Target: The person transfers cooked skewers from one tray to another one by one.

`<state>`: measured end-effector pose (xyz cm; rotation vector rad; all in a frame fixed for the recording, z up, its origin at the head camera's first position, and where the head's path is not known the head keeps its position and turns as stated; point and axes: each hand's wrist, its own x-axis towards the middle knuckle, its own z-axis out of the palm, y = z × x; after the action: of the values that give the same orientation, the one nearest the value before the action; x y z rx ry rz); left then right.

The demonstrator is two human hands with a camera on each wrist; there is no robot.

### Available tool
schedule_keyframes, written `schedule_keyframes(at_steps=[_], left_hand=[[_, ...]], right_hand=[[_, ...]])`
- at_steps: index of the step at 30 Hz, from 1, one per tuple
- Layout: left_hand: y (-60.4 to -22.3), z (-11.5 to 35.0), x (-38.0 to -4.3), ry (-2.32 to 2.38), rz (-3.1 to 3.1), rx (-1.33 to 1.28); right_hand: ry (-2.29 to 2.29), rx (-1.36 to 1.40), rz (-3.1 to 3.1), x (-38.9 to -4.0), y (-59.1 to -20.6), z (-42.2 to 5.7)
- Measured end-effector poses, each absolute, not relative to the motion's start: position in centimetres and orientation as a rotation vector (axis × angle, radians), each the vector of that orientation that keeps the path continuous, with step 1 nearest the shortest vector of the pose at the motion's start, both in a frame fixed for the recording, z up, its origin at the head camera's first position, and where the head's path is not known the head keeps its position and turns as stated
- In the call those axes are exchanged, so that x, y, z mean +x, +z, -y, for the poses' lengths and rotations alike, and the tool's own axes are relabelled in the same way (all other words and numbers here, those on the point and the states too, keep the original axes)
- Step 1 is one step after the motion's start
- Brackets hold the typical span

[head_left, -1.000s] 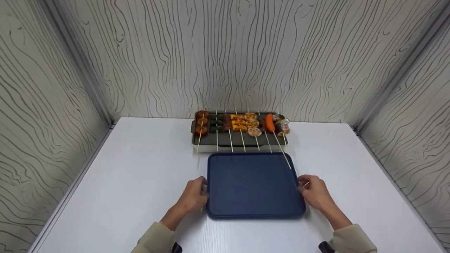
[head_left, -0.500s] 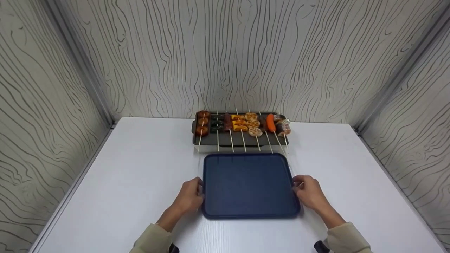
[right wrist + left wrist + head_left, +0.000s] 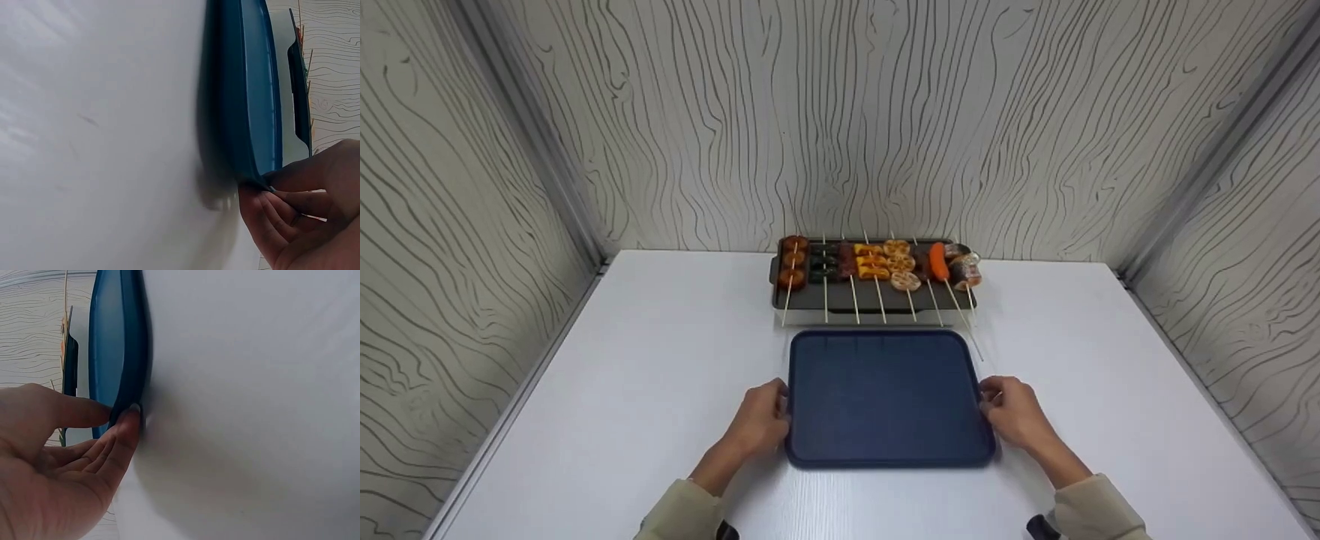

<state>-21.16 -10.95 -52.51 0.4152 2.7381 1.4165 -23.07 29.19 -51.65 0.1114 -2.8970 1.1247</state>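
Left hand (image 3: 761, 418) and right hand (image 3: 1011, 412) pinch one blue tray (image 3: 885, 405)

Three walls (image 3: 840, 112) with wavy lines fill the top and sides of the head view. Below them is one big white table (image 3: 675, 315). The blue tray is in the lower middle, just below one dark grill (image 3: 840, 298).

The left hand pinches the tray's left edge, and the right hand pinches its right edge. The head view hides some fingertips. Each wrist view shows the thumb on the inside of the rim and a finger on the outside. The wrist views also show the tray's side up close, while the head view shows its whole flat floor. Two pale sleeves (image 3: 1099, 506) come in at the bottom.

Eight skewers sit on the grill. Only the head view shows the food well: brown rounds (image 3: 793, 262), dark green bits (image 3: 823, 266), yellow bits (image 3: 872, 261), slices with holes (image 3: 904, 280) and one orange sausage (image 3: 937, 262). The sausage's stick pokes down near the tray's top right corner.
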Motion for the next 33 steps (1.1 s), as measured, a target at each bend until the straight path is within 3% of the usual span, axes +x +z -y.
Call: schedule_keyframes(at_steps=[33], left_hand=[[-52.09, 11.44, -20.92, 1.208, -2.696, 0.434]], right_hand=[[1.123, 0.216, 3.01, -23.05, -51.83, -29.54]])
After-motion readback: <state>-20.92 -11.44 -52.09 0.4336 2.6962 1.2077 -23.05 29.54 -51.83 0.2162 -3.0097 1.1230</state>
